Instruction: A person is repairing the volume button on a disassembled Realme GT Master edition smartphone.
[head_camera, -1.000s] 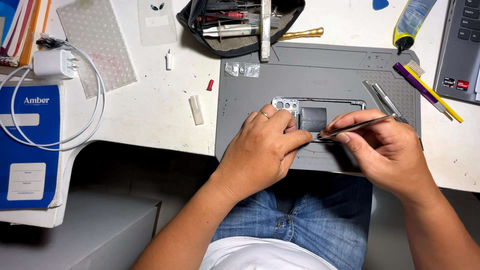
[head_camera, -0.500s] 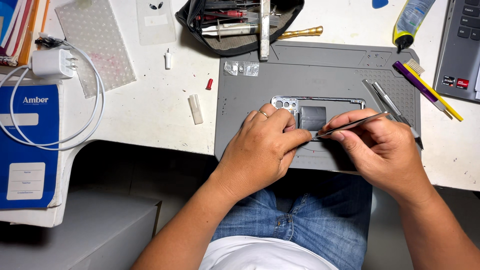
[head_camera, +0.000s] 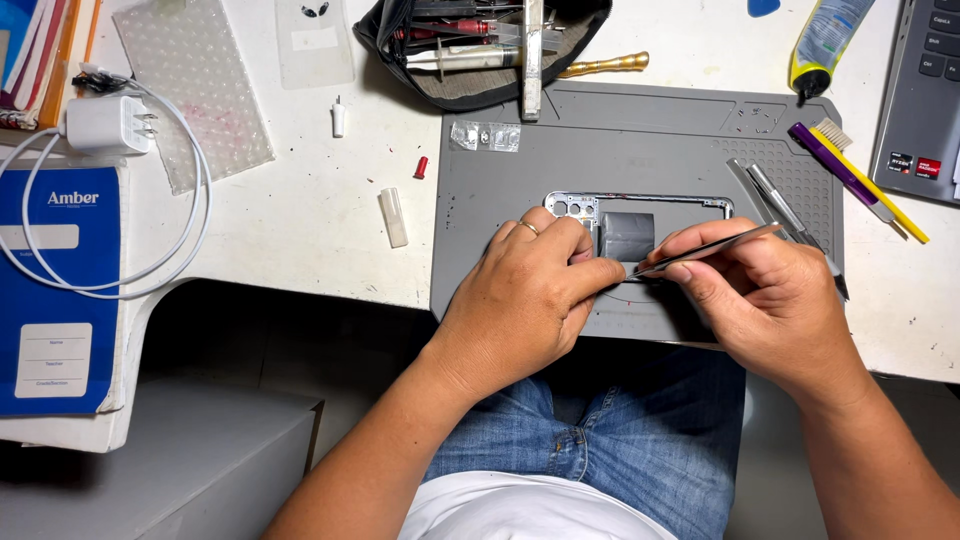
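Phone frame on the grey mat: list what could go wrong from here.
1. The tweezers in the right hand point into the phone frame, under the left hand; a slip could scratch a part inside or prick a finger.
2. The frame lies near the mat's front edge, which overhangs the lap; a freed small part might drop off.
3. The small red cap lies loose on the white table and could roll away.

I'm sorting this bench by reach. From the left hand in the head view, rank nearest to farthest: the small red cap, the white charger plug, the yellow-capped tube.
1. Small red cap: just up-left of the left hand, on the white table.
2. Yellow-capped tube: far up-right, past the grey mat.
3. White charger plug: far left, above the blue book.
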